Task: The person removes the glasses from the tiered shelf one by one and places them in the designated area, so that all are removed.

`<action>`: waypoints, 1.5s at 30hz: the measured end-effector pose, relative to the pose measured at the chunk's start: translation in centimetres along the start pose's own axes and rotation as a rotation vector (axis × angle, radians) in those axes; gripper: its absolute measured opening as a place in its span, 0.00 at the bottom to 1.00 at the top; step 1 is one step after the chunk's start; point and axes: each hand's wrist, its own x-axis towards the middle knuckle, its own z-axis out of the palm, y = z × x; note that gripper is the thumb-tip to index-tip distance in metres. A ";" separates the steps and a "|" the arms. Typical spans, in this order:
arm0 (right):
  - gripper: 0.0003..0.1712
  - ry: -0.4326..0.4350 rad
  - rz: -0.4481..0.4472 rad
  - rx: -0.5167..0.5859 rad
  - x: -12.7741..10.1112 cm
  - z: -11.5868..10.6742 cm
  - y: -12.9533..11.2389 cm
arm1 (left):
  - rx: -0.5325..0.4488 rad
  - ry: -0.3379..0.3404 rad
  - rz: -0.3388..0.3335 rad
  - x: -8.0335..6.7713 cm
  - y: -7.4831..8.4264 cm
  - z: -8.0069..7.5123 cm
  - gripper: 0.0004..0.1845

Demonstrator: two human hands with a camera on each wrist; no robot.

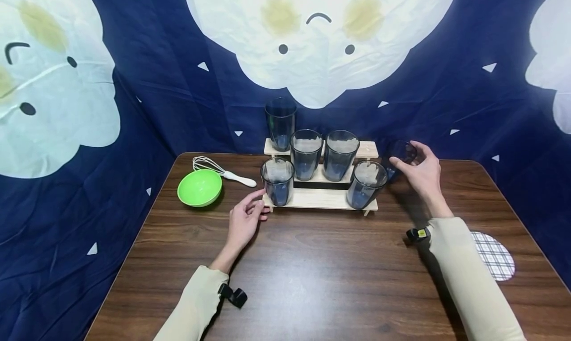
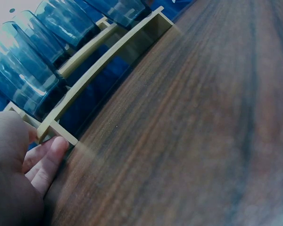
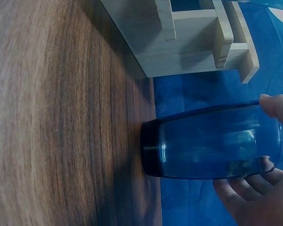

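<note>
Green bowl [image 1: 199,188], one, on the desk [image 1: 308,276], well clear of the work. White whisk [image 1: 241,179], one, lying behind and beside it. Left hand [image 1: 244,219], fingers touching the front left corner of the wooden rack; whether they grip it cannot be told; best used as a light steady, without lifting that end. Rack [image 1: 318,198], three-tiered, bearing five upright glasses: back tier, one [image 1: 281,125] at left; middle tier, two [image 1: 306,155] side by side; front tier, one at each end [image 1: 277,185]. Held glass [image 3: 207,141], dark blue, upright, just beside the rack's right end; contact of its base with the desk uncertain. Right hand [image 1: 423,177], thumb and fingers closed about its upper part; grip should stay firm but gentle, glass kept level and apart from the rack's edges. Checked mat [image 1: 496,259], round, partly behind the right sleeve.
</note>
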 end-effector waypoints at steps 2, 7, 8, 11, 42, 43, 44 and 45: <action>0.46 -0.006 -0.003 -0.003 0.0 0.0 0.0 | -0.006 0.001 0.000 0.0 0.0 0.0 0.18; 0.48 -0.010 -0.030 -0.029 0.1 0.0 0.0 | -0.009 -0.001 0.003 0.1 0.0 0.1 0.19; 0.48 -0.009 -0.036 -0.041 0.1 0.0 0.0 | -0.010 -0.002 0.004 0.2 0.0 0.1 0.19; 0.51 -0.003 -0.053 -0.078 0.1 -0.1 -0.1 | -0.013 -0.004 0.004 0.2 0.0 0.2 0.19; 0.45 0.185 -0.238 -0.032 -1.8 -1.1 -5.6 | -0.006 -0.008 0.004 0.0 -0.1 0.1 0.18; 0.44 0.183 -0.249 -0.024 -1.9 -1.0 -6.0 | -0.007 -0.008 0.006 0.0 -0.1 0.1 0.18; 0.44 0.181 -0.263 -0.018 -2.0 -1.0 -6.3 | -0.007 -0.008 0.009 0.0 -0.1 0.1 0.17; 0.43 0.177 -0.276 -0.012 -2.1 -1.0 -6.7 | -0.007 -0.007 0.012 0.0 0.0 0.1 0.17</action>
